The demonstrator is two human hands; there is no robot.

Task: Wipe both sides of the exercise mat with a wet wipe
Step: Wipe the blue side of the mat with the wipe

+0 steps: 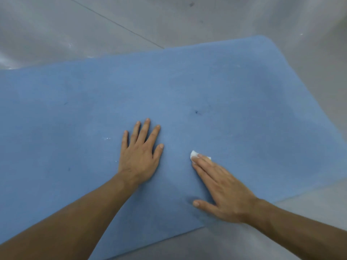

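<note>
Flat right grip [225, 188] atop wet wipe [194, 154]

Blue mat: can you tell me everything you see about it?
The mat is light blue, looks like soft foam, and has a rounded far corner. It lies flat on a grey floor, running out of the picture on the left. A few small dark specks dot it. The left hand rests flat on it, fingers spread. The right hand presses a small white wipe onto it with straight fingers.
</note>
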